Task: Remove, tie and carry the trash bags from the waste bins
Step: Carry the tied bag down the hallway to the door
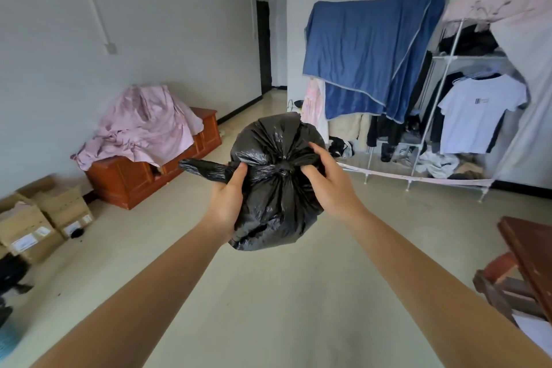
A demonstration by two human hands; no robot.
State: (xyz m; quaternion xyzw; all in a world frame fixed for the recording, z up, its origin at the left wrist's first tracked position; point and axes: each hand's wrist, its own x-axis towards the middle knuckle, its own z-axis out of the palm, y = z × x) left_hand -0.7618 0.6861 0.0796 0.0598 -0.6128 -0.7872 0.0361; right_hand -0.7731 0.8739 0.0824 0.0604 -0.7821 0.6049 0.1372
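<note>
Underfoot, the pale floor [268, 293] takes up most of the view. Against the far right wall stands an open clothes rack [429, 116], with a blue sheet [364, 48] draped over its left end and a white T-shirt [475, 116] hanging inside. At the left wall sits a low wooden chest [125, 179] with a crumpled pink sheet [143, 125] heaped on top. Cardboard boxes [33, 227] stand on the floor nearer the left edge. The corner of a dark wooden table [531, 248] shows at the right edge.

In the middle, held up in the air well above the floor, is the black trash bag [274, 203], full and rounded, its mouth gathered into a knot [283, 169] facing the camera. The left hand [228, 200] cups the bag's left side and its thumb pinches a loose tail [203, 169] of plastic that sticks out to the left. The right hand [331, 185] grips the plastic just right of the knot, fingers curled tightly into the folds. Both arms are stretched out, bare to the frame's edge.
</note>
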